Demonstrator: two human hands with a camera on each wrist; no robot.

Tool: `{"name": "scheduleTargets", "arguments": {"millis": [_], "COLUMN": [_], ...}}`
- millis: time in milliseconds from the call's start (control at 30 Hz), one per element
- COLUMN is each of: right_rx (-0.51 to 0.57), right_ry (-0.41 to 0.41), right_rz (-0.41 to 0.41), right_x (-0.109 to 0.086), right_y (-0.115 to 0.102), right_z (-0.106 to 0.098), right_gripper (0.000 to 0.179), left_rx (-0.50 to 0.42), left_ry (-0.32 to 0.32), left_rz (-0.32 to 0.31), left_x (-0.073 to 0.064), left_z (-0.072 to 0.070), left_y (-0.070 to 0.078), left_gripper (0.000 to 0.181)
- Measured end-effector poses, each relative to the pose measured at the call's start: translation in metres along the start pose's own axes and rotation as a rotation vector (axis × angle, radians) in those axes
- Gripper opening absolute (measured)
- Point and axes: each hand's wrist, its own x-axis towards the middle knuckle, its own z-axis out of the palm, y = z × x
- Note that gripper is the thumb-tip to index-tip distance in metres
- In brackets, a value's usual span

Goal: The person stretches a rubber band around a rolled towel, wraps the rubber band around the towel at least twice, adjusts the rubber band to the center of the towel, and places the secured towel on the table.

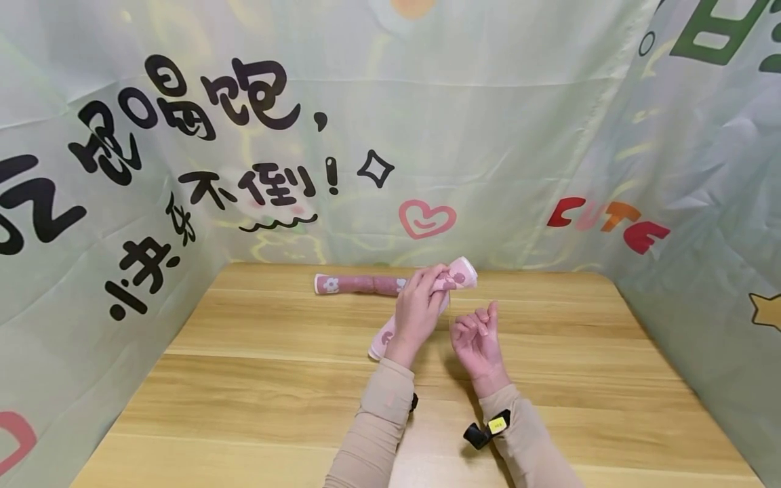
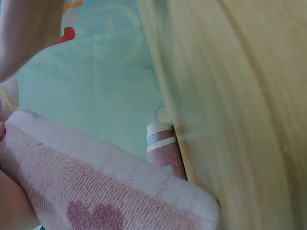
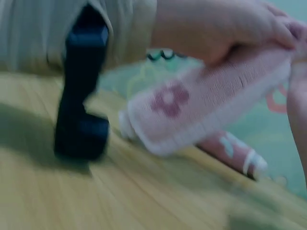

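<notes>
Near side: right hand (image 1: 478, 346), fingers curled round 1 thin yellow strand (image 1: 450, 305). Just beyond, left hand (image 1: 417, 313) grips light pink roll (image 1: 462, 274), slanted over the counter (image 1: 579, 379). Darker pink roll (image 1: 356, 285) lies behind, near the back edge (image 1: 537, 274). I count 2 rolls. Side edges well apart from both, wide room either side.

You've got a wood-grain table (image 1: 244, 407) stretching out below you, and pale green fabric (image 1: 506, 135) rising behind it and along both sides. Bold black Chinese characters (image 1: 262, 95) sweep across your left, a pink heart (image 1: 427, 219) smiles mid-wall, colourful "CUTE" lettering (image 1: 610, 220) brightens the right, and there's a yellow star (image 1: 767, 310) at your far edge!
</notes>
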Motion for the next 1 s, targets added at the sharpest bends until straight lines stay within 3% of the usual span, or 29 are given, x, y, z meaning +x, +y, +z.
{"name": "scheduleTargets", "arguments": {"millis": [100, 200, 267, 333, 467, 533, 633, 700, 800, 900, 1000], "right_rx": [0.044, -0.065, -0.234, -0.489, -1.007, -1.145, -1.25, -1.314, -1.358, -1.295, -1.172], "right_ry": [0.131, 0.175, 0.164, 0.179, 0.301, 0.377, 0.45, 0.485, 0.521, 0.502, 0.425], "right_rz": [-0.113, -0.165, -0.154, -0.141, -0.137, -0.143, -0.131, -0.066, 0.132, 0.364, 0.528], "right_x": [0.003, 0.006, 0.007, 0.008, 0.009, 0.01, 0.01, 0.009, 0.006, 0.002, -0.001], "right_y": [0.003, 0.005, 0.007, 0.009, 0.013, 0.014, 0.012, 0.009, 0.002, -0.009, -0.019], "right_z": [0.005, 0.01, 0.013, 0.016, 0.019, 0.019, 0.015, 0.012, 0.009, 0.009, 0.01], "right_gripper": [0.049, 0.044, 0.04, 0.035, 0.036, 0.038, 0.04, 0.039, 0.035, 0.03, 0.029], "left_rx": [0.003, 0.014, 0.02, 0.029, 0.026, 0.018, 0.006, -0.001, -0.006, -0.014, -0.029], "left_ry": [0.023, 0.023, 0.014, 0.009, -0.001, -0.005, -0.007, -0.005, -0.004, 0.0, 0.006], "left_rz": [0.004, 0.001, -0.004, -0.001, 0.012, 0.014, 0.004, -0.004, -0.015, -0.027, -0.04], "left_x": [0.0, 0.0, 0.0, 0.0, 0.0, 0.001, 0.002, 0.002, 0.003, 0.003, 0.003], "left_z": [0.001, 0.001, 0.001, 0.0, -0.002, -0.003, -0.004, -0.005, -0.006, -0.007, -0.008], "left_y": [-0.001, -0.001, 0.0, 0.0, 0.001, 0.001, 0.001, 0.0, -0.002, -0.005, -0.008], "left_gripper": [0.033, 0.034, 0.034, 0.035, 0.035, 0.034, 0.034, 0.033, 0.033, 0.033, 0.032]}}
